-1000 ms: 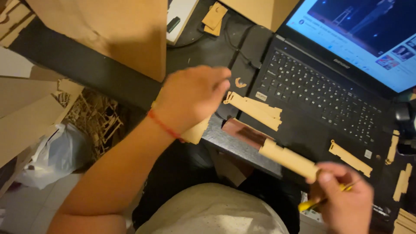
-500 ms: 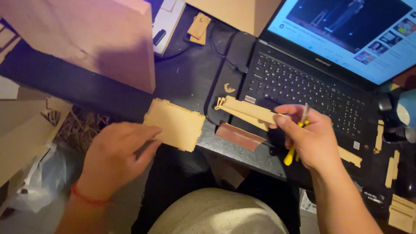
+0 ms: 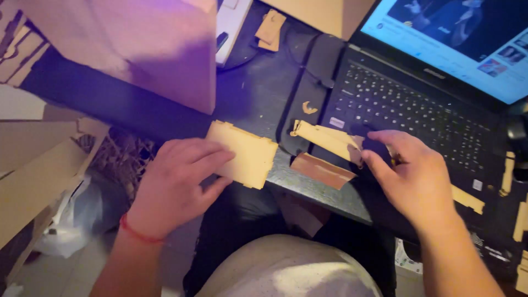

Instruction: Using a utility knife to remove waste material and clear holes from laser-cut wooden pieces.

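Observation:
My left hand (image 3: 175, 184) holds a thin tan wooden panel with notched edges (image 3: 246, 154) at the desk's front edge, fingers on its left part. My right hand (image 3: 413, 179) rests on the laptop's lower left corner, fingertips on the right end of a long tan wooden strip (image 3: 324, 138) lying across the laptop edge. No tool shows in the right hand. A reddish-brown flat piece (image 3: 322, 171) lies on the desk just below the strip.
An open black laptop (image 3: 434, 110) with a lit screen fills the right. A large cardboard box (image 3: 137, 49) stands at the upper left. Small wooden cut-outs (image 3: 309, 108) and strips (image 3: 467, 199) lie scattered. Cardboard and a plastic bag (image 3: 71, 220) lie on the floor at left.
My left hand brought the notched panel down from the laptop to the desk's front edge. My right hand moved up-left onto the long strip; the yellow-handled tool it held is no longer visible.

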